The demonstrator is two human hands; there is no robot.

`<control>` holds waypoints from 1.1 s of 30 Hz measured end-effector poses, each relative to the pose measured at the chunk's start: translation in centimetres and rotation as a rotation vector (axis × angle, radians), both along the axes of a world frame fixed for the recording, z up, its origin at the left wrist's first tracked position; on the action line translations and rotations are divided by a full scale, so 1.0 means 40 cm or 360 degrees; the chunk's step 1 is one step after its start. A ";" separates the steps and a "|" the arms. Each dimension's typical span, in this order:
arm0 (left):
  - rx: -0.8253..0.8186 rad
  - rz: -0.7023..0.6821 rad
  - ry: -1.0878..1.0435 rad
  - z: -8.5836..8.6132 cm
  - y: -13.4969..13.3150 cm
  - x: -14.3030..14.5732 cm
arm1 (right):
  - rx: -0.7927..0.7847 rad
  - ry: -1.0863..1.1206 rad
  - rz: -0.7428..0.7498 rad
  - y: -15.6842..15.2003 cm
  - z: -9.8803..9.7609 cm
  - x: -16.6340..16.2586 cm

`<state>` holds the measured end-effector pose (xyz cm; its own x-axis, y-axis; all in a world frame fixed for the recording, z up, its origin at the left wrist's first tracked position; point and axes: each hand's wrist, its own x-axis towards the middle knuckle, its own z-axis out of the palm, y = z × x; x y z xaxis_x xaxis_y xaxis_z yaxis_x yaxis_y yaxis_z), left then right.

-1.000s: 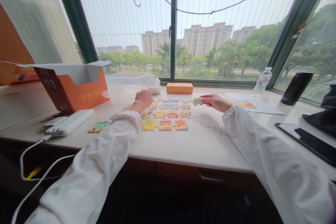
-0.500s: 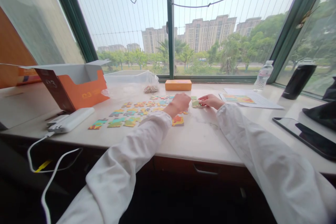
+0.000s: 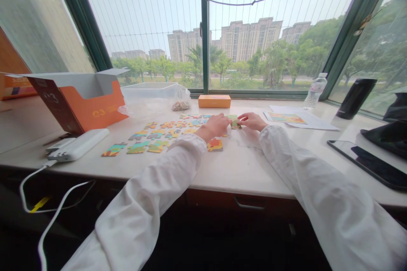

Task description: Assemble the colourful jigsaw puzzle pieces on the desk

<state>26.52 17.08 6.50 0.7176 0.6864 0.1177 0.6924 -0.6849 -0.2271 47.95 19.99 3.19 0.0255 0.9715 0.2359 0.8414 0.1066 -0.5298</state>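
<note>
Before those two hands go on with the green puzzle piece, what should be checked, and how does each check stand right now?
1. Green puzzle piece between both hands: ok, left hand and right hand meet at it.
2. Firm grip on it: cannot tell, fingers cover its edges.
3. Loose puzzle pieces lying flat within reach: ok.
4. Bare countertop in front of the hands: ok.
5. Reference picture sheet in view: ok, right of the hands.
6. Water bottle upright, apart from the pieces: ok.

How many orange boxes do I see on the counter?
2: an open orange box at the left, and a small flat orange box by the window. A third may sit at the far-left edge.
</note>
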 end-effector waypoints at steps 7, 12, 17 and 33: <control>-0.0011 0.0006 0.0012 -0.010 0.014 -0.006 | -0.0044 -0.0059 -0.0024 -0.013 0.001 -0.007; -0.0029 0.0024 -0.0006 -0.010 0.012 -0.005 | 0.0030 -0.0111 -0.0024 -0.015 -0.005 -0.007; -0.0018 -0.0007 -0.0004 -0.017 0.015 -0.006 | 0.0011 -0.0078 -0.0016 -0.021 -0.010 -0.013; -0.0024 -0.0004 -0.0024 -0.021 0.009 -0.008 | 0.0038 -0.0079 0.0017 -0.019 -0.008 -0.008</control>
<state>26.22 17.45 5.65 0.7177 0.6863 0.1181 0.6938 -0.6901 -0.2062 47.64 19.22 2.86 0.0030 0.9657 0.2595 0.8655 0.1275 -0.4844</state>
